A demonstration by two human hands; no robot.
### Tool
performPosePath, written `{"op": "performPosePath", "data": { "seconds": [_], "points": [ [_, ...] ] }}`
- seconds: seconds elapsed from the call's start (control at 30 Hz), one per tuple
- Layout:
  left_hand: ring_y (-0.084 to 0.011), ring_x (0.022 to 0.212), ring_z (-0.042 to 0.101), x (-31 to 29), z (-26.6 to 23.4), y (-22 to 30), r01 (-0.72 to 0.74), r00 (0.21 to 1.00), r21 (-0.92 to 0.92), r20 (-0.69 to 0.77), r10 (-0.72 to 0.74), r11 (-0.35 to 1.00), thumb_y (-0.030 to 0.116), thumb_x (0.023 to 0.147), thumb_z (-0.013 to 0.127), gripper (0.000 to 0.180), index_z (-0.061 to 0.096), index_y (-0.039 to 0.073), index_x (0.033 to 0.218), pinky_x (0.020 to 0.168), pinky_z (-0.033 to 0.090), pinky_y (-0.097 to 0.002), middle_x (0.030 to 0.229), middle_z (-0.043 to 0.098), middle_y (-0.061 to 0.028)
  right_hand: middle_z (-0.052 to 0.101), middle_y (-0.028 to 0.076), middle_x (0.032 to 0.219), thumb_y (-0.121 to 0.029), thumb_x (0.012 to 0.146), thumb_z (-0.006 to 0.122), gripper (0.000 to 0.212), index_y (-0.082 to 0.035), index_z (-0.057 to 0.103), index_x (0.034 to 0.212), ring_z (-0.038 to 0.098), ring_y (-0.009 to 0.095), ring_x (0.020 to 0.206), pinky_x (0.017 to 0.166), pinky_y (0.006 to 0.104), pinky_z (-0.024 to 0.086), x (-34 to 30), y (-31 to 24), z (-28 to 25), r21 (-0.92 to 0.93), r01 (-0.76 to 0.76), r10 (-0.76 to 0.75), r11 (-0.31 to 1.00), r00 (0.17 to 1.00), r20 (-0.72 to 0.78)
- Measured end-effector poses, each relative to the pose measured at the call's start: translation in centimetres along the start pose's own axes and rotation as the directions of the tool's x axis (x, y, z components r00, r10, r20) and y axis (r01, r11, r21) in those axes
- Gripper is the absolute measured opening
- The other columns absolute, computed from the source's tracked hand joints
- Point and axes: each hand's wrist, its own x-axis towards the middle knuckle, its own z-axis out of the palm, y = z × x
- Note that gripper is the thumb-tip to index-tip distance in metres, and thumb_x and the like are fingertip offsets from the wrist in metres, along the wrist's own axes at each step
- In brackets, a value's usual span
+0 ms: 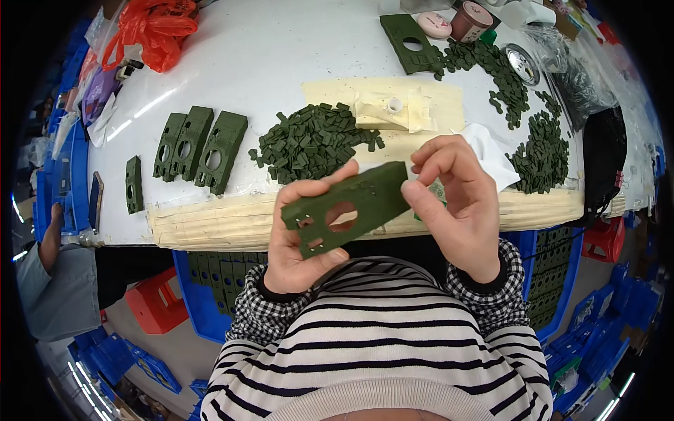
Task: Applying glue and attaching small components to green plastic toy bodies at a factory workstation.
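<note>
In my left hand (295,238) is a dark green plastic hull-shaped part (372,193), held tilted above the table's front edge. It has one large round hole and smaller openings near its left end. My left fingers lie behind its upper edge, and the thumb presses from below. My right hand (460,210) is at the part's right end, fingers loosely curled and apart, the thumb tip at that end. Nothing shows between them. Beyond the part lies a heap of small green plastic pieces (316,144). A taped block with a white nozzle (394,105) stands beyond my right hand.
Several similar green parts (223,151) lie at the left. More small pieces (540,154) spread at the right, near a round metal lid (521,64). A red bag (151,31) sits far left. Blue crates (203,309) flank my lap; another person's arm (50,238) shows at left.
</note>
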Motion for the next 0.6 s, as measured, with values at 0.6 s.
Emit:
{"op": "performPosePath", "data": {
  "seconds": [0.6],
  "points": [
    [-0.0334,0.135,0.037,-1.5,-3.0,3.5,-0.276,0.871,0.053,-0.409,0.273,0.960,0.030,0.093,0.060,0.072,0.019,0.012,0.149,0.105,0.045,-0.0448,0.151,0.021,-0.0243,0.058,0.008,0.078,-0.007,0.075,0.072,0.012,-0.004,0.065,0.084,0.057,0.027,0.073,0.064,0.0363,0.047,1.6,1.5,6.2,-0.554,0.387,-0.206,0.737,0.909,0.362]
  ]
}}
